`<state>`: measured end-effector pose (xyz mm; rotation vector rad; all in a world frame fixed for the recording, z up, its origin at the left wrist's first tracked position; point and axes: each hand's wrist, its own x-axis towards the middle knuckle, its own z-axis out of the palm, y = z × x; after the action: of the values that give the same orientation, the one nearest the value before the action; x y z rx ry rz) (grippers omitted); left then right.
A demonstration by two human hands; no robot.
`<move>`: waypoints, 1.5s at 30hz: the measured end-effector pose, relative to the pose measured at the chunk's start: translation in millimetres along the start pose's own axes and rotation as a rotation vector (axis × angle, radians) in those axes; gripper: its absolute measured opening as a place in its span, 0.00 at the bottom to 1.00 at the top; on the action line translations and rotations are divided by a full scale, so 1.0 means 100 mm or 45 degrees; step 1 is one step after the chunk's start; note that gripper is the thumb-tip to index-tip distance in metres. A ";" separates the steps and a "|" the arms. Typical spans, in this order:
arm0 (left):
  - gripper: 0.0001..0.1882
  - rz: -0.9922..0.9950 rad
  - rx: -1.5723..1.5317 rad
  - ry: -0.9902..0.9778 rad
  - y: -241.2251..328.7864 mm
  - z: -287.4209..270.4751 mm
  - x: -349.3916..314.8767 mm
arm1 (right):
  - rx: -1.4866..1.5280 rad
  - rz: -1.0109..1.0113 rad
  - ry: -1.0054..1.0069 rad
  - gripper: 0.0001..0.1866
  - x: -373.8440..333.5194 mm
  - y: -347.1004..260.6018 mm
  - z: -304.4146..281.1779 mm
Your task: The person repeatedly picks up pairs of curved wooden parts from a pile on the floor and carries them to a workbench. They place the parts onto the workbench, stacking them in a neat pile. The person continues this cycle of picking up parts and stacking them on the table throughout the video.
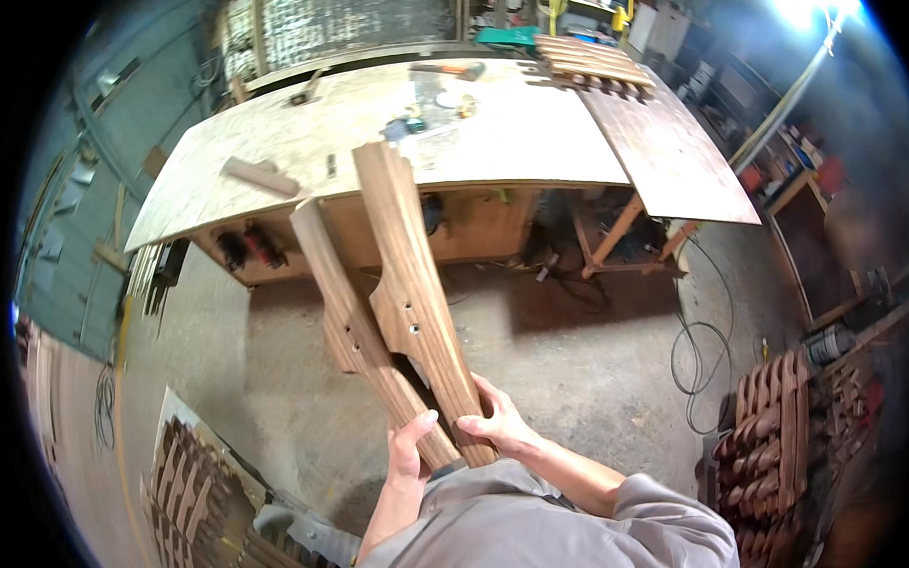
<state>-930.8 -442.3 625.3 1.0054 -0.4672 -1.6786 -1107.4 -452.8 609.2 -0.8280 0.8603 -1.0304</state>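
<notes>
Two long brown wooden pieces slant up and away from my body, side by side with a narrow gap between them. Around the lower end of the left wooden piece [347,313], my left hand [410,444] is closed, its thumb on top. My right hand [494,421] grips the right wooden piece [398,246] near its lower end, the thumb lying across the face. Each piece widens into a curved bulge partway along and has two small drilled holes there. The far end of the right piece overlaps the workbench edge from my viewpoint.
A wide workbench [529,131] ahead carries a short wood block [261,177], an orange-and-black tool [457,71] and a stack of shaped wooden parts [597,64]. More wooden parts are piled at lower left [187,494] and lower right [765,443]. A cable [699,361] coils on the floor.
</notes>
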 end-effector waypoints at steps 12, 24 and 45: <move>0.33 -0.357 0.256 -0.536 -0.52 2.64 2.59 | 0.148 -0.295 0.621 0.46 0.99 -1.27 -2.47; 0.29 -0.564 0.516 -1.003 -1.32 4.97 5.18 | 0.246 -0.558 0.961 0.45 2.32 -2.56 -4.68; 0.43 -0.680 1.058 -0.744 -2.58 6.55 7.70 | 0.442 -0.259 1.113 0.38 3.76 -3.21 -7.32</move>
<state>-1664.2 -1175.9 511.3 1.2773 -1.4697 -2.3328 -1774.8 -1023.1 507.4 -0.1357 1.2829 -1.7109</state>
